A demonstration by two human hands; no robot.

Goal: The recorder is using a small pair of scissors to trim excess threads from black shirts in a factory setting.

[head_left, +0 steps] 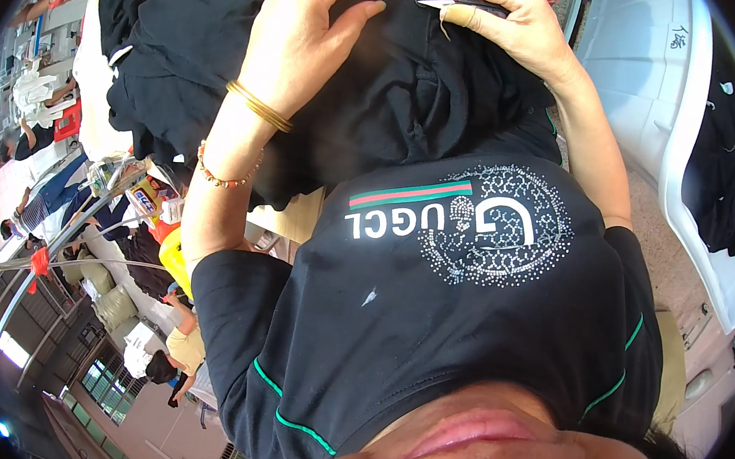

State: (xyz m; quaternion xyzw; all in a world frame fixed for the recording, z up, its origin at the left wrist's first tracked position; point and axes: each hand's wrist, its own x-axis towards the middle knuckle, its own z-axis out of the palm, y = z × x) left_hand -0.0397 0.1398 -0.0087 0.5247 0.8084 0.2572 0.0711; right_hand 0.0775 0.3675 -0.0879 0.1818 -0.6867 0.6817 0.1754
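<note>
Black cloth (200, 49) lies in loose folds over a pale table (99, 105), whose light surface shows along the left and again near the lap, with the cloth close against the wearer's black shirt (316, 312). At the upper edge, the left hand (301, 36) rests over the cloth, thumb and forefinger curved toward each other with a small gap between the tips; whether the other fingers grip anything, I cannot tell. Just beside it, the right hand (525, 29) is closed around small dark-handled snips (470, 5), their pale blade pointing left above the cloth. To the right stands a big white plastic tub (636, 61) on a speckled floor (641, 201), with more dark clothes (726, 173) past its rim. The left side opens onto a workroom: metal rails, a red rag (39, 262) tied to one, stuffed sacks (116, 308), a barred window (112, 386), bright strip lights and several people, one in a yellow top (187, 347), among piles of clothing.
</note>
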